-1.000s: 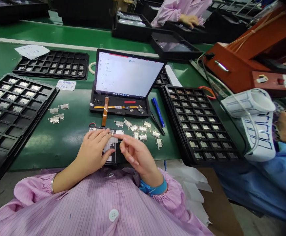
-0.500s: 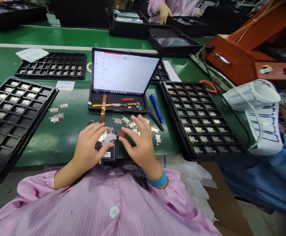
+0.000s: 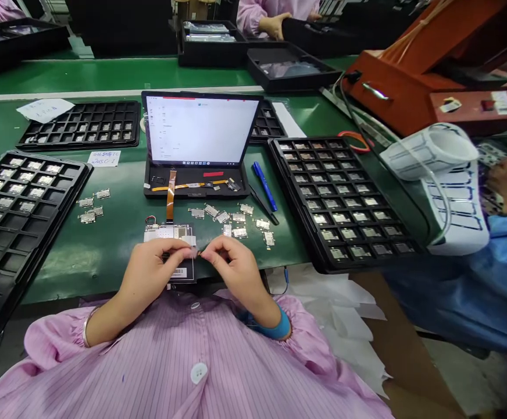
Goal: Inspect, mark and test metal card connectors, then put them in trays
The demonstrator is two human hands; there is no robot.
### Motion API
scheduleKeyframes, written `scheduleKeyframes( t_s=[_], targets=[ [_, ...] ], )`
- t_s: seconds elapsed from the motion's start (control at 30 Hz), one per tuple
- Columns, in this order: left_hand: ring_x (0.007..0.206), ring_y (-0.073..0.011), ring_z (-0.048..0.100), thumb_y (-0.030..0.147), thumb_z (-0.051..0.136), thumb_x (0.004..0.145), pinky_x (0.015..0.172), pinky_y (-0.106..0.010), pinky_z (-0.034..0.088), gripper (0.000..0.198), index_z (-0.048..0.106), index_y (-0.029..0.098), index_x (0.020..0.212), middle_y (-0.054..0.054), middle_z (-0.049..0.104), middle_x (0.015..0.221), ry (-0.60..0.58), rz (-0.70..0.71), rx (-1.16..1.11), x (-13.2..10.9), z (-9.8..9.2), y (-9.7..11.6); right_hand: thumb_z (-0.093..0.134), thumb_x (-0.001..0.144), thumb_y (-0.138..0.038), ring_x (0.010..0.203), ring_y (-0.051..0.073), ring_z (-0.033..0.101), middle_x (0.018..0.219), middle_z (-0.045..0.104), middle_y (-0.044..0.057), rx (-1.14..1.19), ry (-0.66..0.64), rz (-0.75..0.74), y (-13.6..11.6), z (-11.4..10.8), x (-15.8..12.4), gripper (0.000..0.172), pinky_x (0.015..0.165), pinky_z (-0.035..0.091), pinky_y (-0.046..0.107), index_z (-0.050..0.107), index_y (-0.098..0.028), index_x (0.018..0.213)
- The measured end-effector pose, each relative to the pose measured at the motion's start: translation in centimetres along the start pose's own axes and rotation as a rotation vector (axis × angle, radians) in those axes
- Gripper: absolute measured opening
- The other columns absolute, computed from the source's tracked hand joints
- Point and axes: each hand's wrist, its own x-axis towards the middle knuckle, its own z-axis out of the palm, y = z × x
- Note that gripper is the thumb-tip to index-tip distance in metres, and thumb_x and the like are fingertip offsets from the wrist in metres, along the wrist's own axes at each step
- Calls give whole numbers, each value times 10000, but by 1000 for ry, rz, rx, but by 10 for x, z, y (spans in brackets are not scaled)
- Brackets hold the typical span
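My left hand is closed in a pinch over a flat black battery-like panel with a barcode label. My right hand pinches just to its right, the two sets of fingertips almost meeting. A tiny dark and orange bit shows between them, too small to name. Behind the left fingers lies a silvery circuit board, partly hidden by that hand. An orange ribbon cable runs from it up to a lit tablet screen standing in a black case. Several small metal-shielded boards lie right of the ribbon.
Black compartment trays hold small boards at left, right and back left. A blue pen and black tweezers lie near the right tray. An orange machine stands at back right. Co-workers' hands show across and at right.
Both hands have gone from spread fingers to pinches and come closer together over the panel. The view has shifted slightly. A co-worker's hand across the bench now holds a black tray.
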Motion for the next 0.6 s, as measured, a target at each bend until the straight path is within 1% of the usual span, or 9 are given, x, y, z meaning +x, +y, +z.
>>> scheduleKeyframes(
  t_s=[0.07,0.1,0.17,0.23,0.27,0.37,0.43,0.5,0.6],
  targets=[
    [804,-185,681,338,659,860,745,-294,490,131,759,253,857,14,764,875,117,3,39,2,-1,3,631,890,-313,651,134,568,753,624,6,90,77,47,-1,-7,-1,174,551,443,247,604,-203,758],
    [817,-191,684,345,660,859,756,-300,493,134,758,253,861,10,765,889,140,13,53,3,-1,4,614,905,-345,634,124,577,809,635,12,183,83,82,-3,-9,-2,192,511,446,235,581,-204,780],
    [864,-196,692,344,638,876,790,-307,495,140,746,255,890,7,767,936,89,36,40,6,4,6,581,927,-422,670,125,634,977,644,37,393,18,145,-8,-10,-5,237,464,484,219,546,-208,833],
    [899,-196,702,330,599,903,795,-306,496,161,704,255,1000,5,768,966,-5,20,-7,8,10,7,579,926,-468,805,155,689,1103,622,56,534,-49,180,-14,-6,-8,264,512,565,231,539,-211,878],
    [907,-195,705,321,579,914,787,-306,496,185,665,252,1063,3,770,964,-41,-1,-26,9,13,7,593,918,-477,867,168,696,1112,618,57,569,-53,193,-17,-3,-8,271,558,596,241,542,-212,890],
    [942,-195,707,284,532,935,782,-311,499,238,546,241,1169,-3,772,949,-77,-19,-39,9,20,4,632,892,-486,921,177,703,1099,627,51,634,-27,251,-18,2,-7,287,599,615,236,544,-213,882],
    [984,-191,697,252,496,948,833,-329,500,258,511,239,1205,-9,768,977,-81,29,-5,9,21,0,653,878,-485,925,185,710,1100,636,47,668,-51,296,-16,3,-4,291,603,616,240,545,-214,868],
    [1062,-195,670,246,492,951,913,-361,491,345,468,238,1295,-23,754,1060,-76,99,50,8,21,-6,667,868,-476,917,185,713,1060,653,37,671,-74,317,-12,2,-2,284,665,623,269,554,-216,852],
    [1238,-223,565,293,572,919,1049,-410,428,501,422,224,1392,-68,663,1279,33,211,182,7,12,-17,671,866,-459,953,177,692,1046,665,34,572,10,267,-6,1,2,263,800,608,312,573,-217,828]
  ],
)
